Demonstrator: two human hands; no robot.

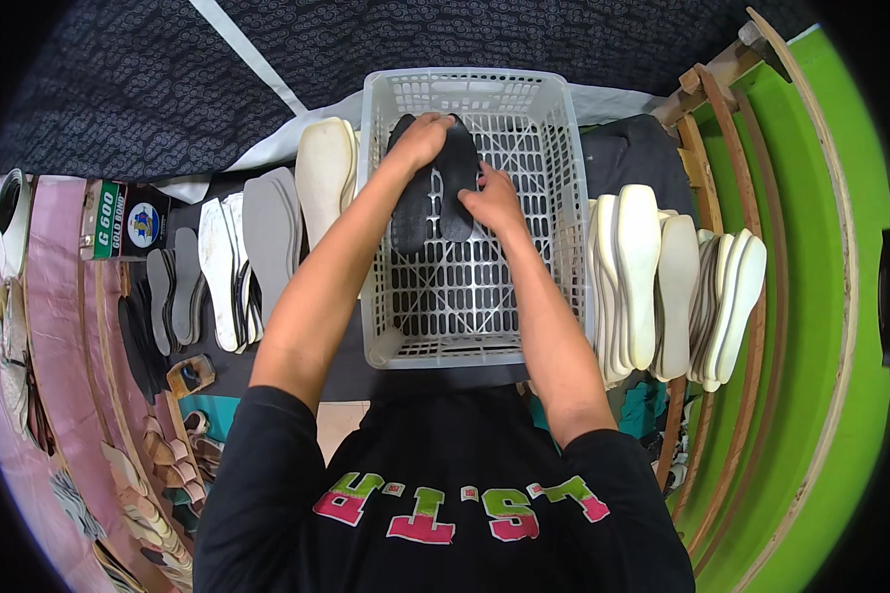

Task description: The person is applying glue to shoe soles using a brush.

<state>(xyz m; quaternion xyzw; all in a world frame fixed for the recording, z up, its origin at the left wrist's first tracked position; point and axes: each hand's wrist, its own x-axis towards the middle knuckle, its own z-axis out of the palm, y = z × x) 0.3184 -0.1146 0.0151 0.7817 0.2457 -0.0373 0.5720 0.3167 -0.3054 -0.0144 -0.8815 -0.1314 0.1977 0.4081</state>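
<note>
Two black shoe soles (420,212) lie side by side inside a white plastic crate (376,346), over its slotted floor. My left hand (423,141) is closed at their upper ends, its fingertips on the top of the right-hand black sole (456,153). My right hand (494,202) pinches that same sole by its right edge, thumb on the upper face and some fingers hidden beside it. The left sole lies partly under my left hand and wrist.
Stacks of cream soles (638,267) and grey soles (675,287) stand right of the crate. More grey soles (272,227), white soles (221,277) and cream soles (323,168) stand left. A printed can (124,219) is farther left. Wooden rack rails (752,198) edge the right side.
</note>
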